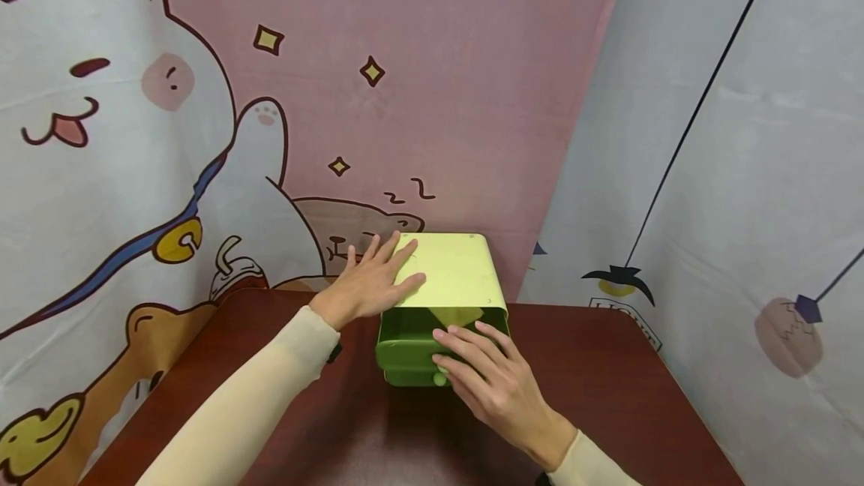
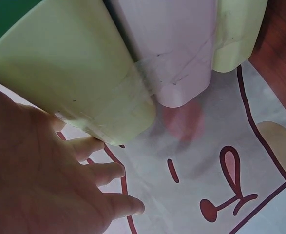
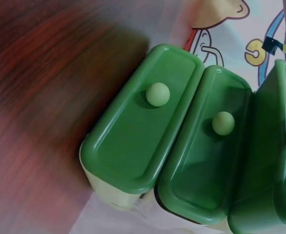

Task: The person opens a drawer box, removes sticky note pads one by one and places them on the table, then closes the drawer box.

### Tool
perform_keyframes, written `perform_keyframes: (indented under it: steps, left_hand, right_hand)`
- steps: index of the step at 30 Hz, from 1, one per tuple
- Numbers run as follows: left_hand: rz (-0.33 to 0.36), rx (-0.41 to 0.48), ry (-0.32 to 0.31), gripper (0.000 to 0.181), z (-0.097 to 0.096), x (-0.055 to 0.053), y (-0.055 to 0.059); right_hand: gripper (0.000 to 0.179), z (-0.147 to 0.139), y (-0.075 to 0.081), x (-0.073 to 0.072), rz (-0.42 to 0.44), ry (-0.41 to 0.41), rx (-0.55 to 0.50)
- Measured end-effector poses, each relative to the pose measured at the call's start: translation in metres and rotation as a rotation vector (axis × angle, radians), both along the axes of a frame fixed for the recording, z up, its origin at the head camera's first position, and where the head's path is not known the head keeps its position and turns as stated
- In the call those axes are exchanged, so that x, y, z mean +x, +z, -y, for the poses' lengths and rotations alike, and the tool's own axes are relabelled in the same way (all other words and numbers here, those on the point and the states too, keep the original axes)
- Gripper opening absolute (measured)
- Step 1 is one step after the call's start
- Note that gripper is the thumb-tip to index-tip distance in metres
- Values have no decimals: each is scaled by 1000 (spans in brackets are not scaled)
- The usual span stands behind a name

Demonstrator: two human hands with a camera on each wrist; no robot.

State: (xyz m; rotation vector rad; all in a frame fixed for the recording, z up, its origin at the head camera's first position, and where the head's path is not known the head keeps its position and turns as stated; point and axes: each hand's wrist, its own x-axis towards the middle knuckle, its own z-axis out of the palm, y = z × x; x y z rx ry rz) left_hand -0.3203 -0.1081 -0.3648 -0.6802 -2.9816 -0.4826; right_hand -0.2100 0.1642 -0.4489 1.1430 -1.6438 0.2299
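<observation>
A small drawer cabinet (image 1: 448,268) with a pale yellow top stands on the table. Its green top drawer (image 1: 405,355) juts out, showing a dark inside with a yellowish patch. My left hand (image 1: 367,283) rests with spread fingers on the cabinet's top, along its left edge; in the left wrist view those fingers (image 2: 106,173) reach past the edge. My right hand (image 1: 489,385) is at the top drawer's front, its nearly straight fingers touching the upper edge. In the right wrist view, the two lower drawers (image 3: 128,131) have round light green knobs (image 3: 158,94) and sit pushed in.
The dark red wooden table (image 1: 574,388) extends on both sides of the cabinet. Behind it hangs a pink and white cloth (image 1: 472,96) with cartoon animals. A pink middle tier (image 2: 174,53) lies between the cabinet's yellow tiers.
</observation>
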Motion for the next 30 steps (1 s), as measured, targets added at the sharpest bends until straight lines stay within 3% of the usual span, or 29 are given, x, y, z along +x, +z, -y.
perform_keyframes:
  steps: [24, 30]
  left_hand:
    - [-5, 8, 1, 85, 0, 0, -2]
    - [-7, 8, -2, 84, 0, 0, -1]
  right_hand:
    - [23, 4, 8, 12, -92, 46, -26]
    - [23, 5, 7, 16, -79, 51, -34]
